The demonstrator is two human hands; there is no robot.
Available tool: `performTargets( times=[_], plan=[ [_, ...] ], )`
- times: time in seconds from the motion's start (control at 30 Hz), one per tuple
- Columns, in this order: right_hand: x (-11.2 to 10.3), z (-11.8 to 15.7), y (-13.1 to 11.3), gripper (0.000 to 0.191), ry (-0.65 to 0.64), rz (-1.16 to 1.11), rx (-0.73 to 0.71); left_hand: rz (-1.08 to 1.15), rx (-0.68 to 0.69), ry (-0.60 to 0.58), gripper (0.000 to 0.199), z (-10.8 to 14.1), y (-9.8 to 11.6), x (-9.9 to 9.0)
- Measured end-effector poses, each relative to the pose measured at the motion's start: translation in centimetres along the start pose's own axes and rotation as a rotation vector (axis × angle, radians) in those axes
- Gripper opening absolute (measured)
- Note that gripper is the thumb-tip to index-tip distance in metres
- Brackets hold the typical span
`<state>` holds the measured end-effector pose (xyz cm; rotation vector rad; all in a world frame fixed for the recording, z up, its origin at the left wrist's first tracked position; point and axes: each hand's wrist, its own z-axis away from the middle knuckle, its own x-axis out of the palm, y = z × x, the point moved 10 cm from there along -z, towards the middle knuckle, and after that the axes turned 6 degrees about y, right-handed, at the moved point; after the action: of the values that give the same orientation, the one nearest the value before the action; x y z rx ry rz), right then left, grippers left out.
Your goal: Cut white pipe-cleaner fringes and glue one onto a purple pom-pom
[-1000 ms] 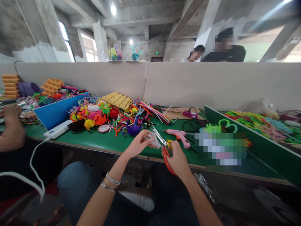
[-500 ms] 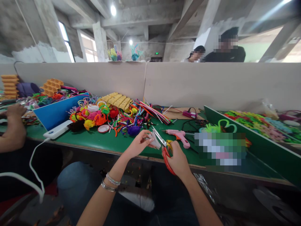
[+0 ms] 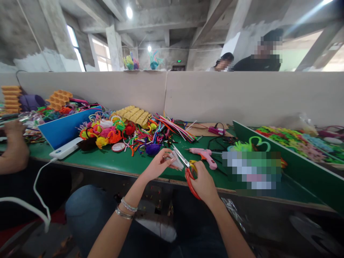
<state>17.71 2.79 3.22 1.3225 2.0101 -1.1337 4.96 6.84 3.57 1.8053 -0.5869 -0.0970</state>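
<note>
My left hand (image 3: 160, 163) is closed on a small bundle of translucent whitish strips (image 3: 177, 162); their exact kind is unclear. In my right hand (image 3: 202, 179) is a pair of scissors (image 3: 190, 177) with red and yellow handles. Its metal blades point up and to the left, right beside the strips. Whether the blades touch the strips is hard to tell. A pink glue gun (image 3: 205, 154) lies on the green table (image 3: 120, 163) just beyond my right hand. Past my left hand rests a dark purple fuzzy ball (image 3: 153, 148).
Fuzzy colourful pieces (image 3: 107, 130) and pipe cleaners (image 3: 178, 126) are heaped behind my hands, near a yellow egg tray (image 3: 133, 114). A blue divider (image 3: 70, 125) and white power strip (image 3: 66, 148) stand left, a green divider (image 3: 285, 154) right. A co-worker's arm (image 3: 14, 143) reaches in at far left.
My hands, the scissors and the strips look almost unmoved. Behind the partition, a person in dark clothing has shifted slightly right. The co-worker's hand at far left has moved a little.
</note>
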Motion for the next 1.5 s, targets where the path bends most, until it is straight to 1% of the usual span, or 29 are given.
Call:
performTargets(
  times=[0.17, 0.33, 0.9, 1.5],
  plan=[
    [0.14, 0.08, 0.23, 0.019, -0.016, 0.0, 0.011, -0.015, 0.006, 0.006, 0.028, 0.01, -0.05, -0.16],
    [0.15, 0.1, 0.26, 0.02, -0.002, -0.019, -0.001, -0.019, 0.017, -0.005, 0.026, -0.03, -0.06, -0.21],
    [0.22, 0.04, 0.14, 0.019, -0.017, 0.002, -0.009, -0.059, -0.007, 0.012, 0.028, -0.08, -0.27, -0.51],
    [0.03, 0.09, 0.16, 0.019, -0.019, 0.025, -0.012, -0.044, -0.022, 0.015, 0.03, -0.02, -0.25, -0.47]
  ],
)
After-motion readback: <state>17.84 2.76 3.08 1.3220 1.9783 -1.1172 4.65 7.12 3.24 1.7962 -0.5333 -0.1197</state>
